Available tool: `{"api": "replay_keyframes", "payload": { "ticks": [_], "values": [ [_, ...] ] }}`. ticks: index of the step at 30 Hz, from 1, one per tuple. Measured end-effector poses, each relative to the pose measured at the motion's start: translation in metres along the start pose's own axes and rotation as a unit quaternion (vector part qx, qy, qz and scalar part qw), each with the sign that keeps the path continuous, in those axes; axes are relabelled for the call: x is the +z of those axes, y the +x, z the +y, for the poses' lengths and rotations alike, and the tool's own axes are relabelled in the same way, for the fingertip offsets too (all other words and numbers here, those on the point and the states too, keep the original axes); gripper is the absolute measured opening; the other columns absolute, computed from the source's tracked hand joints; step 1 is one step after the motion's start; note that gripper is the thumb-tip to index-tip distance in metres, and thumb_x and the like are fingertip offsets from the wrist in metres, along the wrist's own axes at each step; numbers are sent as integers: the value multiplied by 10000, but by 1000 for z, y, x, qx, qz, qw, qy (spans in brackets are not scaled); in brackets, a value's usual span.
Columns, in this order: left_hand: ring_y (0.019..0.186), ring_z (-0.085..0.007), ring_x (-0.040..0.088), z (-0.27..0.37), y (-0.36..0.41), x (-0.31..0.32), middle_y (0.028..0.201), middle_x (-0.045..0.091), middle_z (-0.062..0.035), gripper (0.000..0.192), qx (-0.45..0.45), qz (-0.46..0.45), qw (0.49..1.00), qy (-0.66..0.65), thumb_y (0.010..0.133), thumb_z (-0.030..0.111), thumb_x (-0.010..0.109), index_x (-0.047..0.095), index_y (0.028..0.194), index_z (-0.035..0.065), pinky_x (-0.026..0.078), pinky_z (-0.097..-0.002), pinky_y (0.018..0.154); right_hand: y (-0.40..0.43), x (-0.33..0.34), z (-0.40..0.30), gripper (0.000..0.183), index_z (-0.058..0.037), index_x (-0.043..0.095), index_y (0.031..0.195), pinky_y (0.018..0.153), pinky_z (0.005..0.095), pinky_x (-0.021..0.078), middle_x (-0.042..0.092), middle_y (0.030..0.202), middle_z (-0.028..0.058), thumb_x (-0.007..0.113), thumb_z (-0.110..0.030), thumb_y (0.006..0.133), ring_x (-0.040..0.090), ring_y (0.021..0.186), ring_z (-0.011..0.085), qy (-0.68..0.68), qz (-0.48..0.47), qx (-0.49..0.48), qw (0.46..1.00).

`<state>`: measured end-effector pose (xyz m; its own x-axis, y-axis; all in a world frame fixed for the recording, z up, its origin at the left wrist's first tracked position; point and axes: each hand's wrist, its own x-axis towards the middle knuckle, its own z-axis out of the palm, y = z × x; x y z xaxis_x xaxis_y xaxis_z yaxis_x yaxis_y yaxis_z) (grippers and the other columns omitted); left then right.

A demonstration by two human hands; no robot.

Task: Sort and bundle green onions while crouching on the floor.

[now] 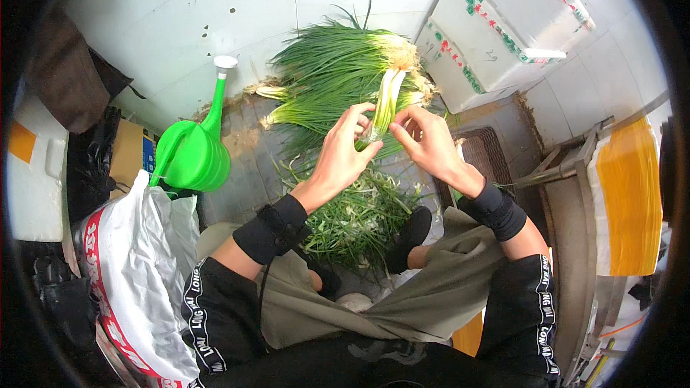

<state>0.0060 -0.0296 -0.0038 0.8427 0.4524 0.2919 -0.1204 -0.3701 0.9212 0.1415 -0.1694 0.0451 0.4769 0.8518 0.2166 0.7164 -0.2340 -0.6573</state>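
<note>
A small bunch of scallions (387, 98), white stems and roots pointing up, stands between my two hands. My left hand (347, 143) is closed around its lower part, where something clear and shiny like film or tape shows. My right hand (426, 137) is at the bunch's right side, thumb and fingertips bent close to the stems; whether they pinch anything cannot be told. Behind them a large heap of long green scallions (329, 64) lies on the floor, most roots to the right. Below my hands is a pile of loose green trimmings (350, 215), between my feet.
A green watering can (191, 156) stands at the left, near a white woven sack (140, 264). White foam boxes (485, 37) are stacked at the upper right against the tiled wall. A brown woven basket (485, 156) and a metal-framed stand (585, 172) are on the right.
</note>
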Motion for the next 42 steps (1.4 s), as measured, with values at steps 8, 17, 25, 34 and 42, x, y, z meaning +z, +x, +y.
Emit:
{"api": "replay_keyframes", "payload": {
  "ticks": [8,17,25,34,42],
  "values": [
    [823,-166,568,-7,-1,6,904,577,-50,614,26,29,998,52,755,35,799,502,1289,88,492,-307,746,6,3,-1,180,-23,627,830,543,322,473,644,683,82,715,-175,869,589,549,165,-19,17,40,999],
    [823,-179,564,-4,-4,6,896,554,-52,605,30,39,996,78,751,41,802,502,1274,87,496,-322,747,6,10,5,177,-10,653,844,557,321,485,661,689,92,713,-175,863,613,566,175,-30,17,51,998],
    [817,-215,577,-2,-7,8,882,537,-74,638,6,35,994,99,740,45,798,474,1289,69,507,-353,762,6,25,8,151,-11,653,827,553,289,476,643,651,73,691,-156,844,595,554,133,29,79,68,994],
    [796,-238,579,-5,-10,4,879,533,-89,608,27,28,991,131,746,52,794,450,1247,67,502,-387,716,9,28,3,136,-27,656,811,545,293,475,641,640,56,703,-155,807,592,545,126,-4,73,58,996],
    [808,-210,623,-10,-5,1,915,569,-95,595,-6,32,996,80,762,35,791,450,1249,46,530,-359,708,14,26,-2,142,-22,652,792,543,281,471,641,636,53,706,-152,813,582,541,112,-2,62,53,997]
  ]
}}
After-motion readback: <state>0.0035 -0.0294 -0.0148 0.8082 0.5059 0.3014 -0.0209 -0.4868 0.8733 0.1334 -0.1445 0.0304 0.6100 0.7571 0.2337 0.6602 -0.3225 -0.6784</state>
